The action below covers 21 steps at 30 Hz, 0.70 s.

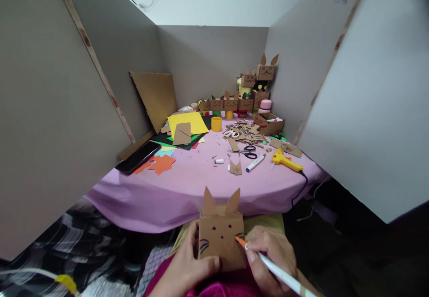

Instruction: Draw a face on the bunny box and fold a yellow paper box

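My left hand (186,268) grips a brown cardboard box animal head (221,236) with two pointed ears, held over my lap below the table edge. Its face shows two dot eyes, a dot nose and drawn whiskers. My right hand (271,254) holds a white marker (281,274) in a pinch. The marker's orange tip touches the right side of the face, at the whiskers.
A table with a purple cloth (187,185) carries coloured paper sheets (187,123), a dark phone (138,157), scissors (250,152), a white marker (255,163), a yellow glue gun (284,159), cardboard scraps and a row of finished cardboard animals (231,104). Grey partition boards stand around it.
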Each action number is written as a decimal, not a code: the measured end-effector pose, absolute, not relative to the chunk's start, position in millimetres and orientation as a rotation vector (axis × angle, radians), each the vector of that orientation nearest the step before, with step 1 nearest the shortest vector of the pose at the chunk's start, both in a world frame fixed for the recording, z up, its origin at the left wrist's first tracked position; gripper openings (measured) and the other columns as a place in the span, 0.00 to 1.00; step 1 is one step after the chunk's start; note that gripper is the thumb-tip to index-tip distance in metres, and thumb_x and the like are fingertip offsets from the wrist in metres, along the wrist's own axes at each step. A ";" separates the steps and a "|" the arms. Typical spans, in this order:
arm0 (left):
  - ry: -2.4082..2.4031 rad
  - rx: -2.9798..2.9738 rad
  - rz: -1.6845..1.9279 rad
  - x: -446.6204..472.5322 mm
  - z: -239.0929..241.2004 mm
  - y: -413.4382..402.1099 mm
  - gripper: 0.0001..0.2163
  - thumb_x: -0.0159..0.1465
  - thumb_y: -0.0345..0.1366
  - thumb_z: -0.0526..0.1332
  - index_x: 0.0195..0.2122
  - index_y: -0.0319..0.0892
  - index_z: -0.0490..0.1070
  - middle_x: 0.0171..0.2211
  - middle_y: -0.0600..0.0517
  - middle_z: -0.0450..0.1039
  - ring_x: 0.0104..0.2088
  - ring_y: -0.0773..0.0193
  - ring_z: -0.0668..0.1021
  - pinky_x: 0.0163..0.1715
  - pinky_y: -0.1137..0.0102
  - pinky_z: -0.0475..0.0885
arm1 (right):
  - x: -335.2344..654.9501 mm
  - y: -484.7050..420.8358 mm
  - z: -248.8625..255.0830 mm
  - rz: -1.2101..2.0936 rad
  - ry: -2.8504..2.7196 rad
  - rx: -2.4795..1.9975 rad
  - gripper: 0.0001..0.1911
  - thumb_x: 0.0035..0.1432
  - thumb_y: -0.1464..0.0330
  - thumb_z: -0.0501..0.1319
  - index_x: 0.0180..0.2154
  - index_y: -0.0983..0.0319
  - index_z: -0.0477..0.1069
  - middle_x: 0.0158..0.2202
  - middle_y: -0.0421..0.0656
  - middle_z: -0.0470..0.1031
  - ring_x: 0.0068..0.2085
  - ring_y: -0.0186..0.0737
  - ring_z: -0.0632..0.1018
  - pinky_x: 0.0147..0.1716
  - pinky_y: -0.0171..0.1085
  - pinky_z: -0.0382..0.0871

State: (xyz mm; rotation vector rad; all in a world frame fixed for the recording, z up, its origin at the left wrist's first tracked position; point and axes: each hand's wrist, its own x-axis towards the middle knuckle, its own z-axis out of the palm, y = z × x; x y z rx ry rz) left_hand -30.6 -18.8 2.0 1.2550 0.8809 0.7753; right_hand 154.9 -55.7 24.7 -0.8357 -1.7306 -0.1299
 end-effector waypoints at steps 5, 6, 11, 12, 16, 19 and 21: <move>0.884 1.253 0.757 -30.3 3.8 -19.2 0.30 0.44 0.40 0.66 0.48 0.44 0.58 0.48 0.44 0.70 0.51 0.46 0.69 0.46 0.57 0.66 | 156.7 -55.9 23.2 -0.111 -1.765 -0.808 0.08 0.48 0.78 0.50 0.27 0.60 0.60 0.17 0.37 0.65 0.16 0.31 0.67 0.18 0.31 0.61; 0.875 1.250 0.759 -30.2 4.3 -19.3 0.29 0.44 0.40 0.66 0.48 0.44 0.58 0.47 0.45 0.70 0.51 0.46 0.70 0.46 0.57 0.66 | 156.9 -56.0 23.4 -0.113 -1.755 -0.813 0.08 0.48 0.78 0.50 0.27 0.60 0.61 0.17 0.37 0.65 0.16 0.31 0.67 0.18 0.31 0.61; 0.901 1.274 0.767 -30.1 4.5 -18.6 0.28 0.44 0.38 0.65 0.46 0.43 0.59 0.44 0.46 0.71 0.49 0.47 0.71 0.46 0.58 0.66 | 157.0 -56.1 25.5 -0.076 -1.758 -0.813 0.08 0.48 0.78 0.50 0.27 0.60 0.61 0.17 0.37 0.65 0.17 0.32 0.68 0.19 0.31 0.62; 0.908 1.280 0.766 -30.0 4.4 -18.6 0.28 0.43 0.38 0.65 0.46 0.43 0.59 0.44 0.46 0.71 0.48 0.47 0.71 0.45 0.58 0.67 | 157.0 -56.2 25.6 -0.067 -1.773 -0.800 0.08 0.48 0.78 0.50 0.27 0.60 0.61 0.17 0.37 0.65 0.17 0.32 0.68 0.18 0.31 0.61; 0.883 1.257 0.787 -29.5 4.7 -19.2 0.28 0.44 0.39 0.66 0.46 0.43 0.59 0.45 0.46 0.71 0.49 0.48 0.71 0.47 0.58 0.66 | 156.7 -56.2 23.4 -0.080 -1.759 -0.806 0.08 0.48 0.78 0.50 0.27 0.60 0.61 0.17 0.38 0.66 0.17 0.32 0.68 0.19 0.32 0.62; 0.882 1.234 0.780 -29.2 5.7 -20.2 0.28 0.43 0.40 0.66 0.46 0.43 0.59 0.45 0.46 0.71 0.49 0.47 0.71 0.46 0.57 0.66 | 156.6 -55.9 21.7 -0.088 -1.718 -0.814 0.07 0.48 0.78 0.50 0.27 0.61 0.61 0.17 0.38 0.66 0.17 0.32 0.68 0.19 0.32 0.61; 0.898 1.236 0.777 -29.2 6.0 -20.6 0.28 0.43 0.39 0.66 0.46 0.43 0.59 0.44 0.45 0.71 0.48 0.46 0.71 0.45 0.57 0.67 | 156.9 -55.5 21.9 -0.085 -1.743 -0.788 0.07 0.48 0.78 0.50 0.27 0.61 0.61 0.17 0.38 0.66 0.17 0.32 0.68 0.18 0.32 0.62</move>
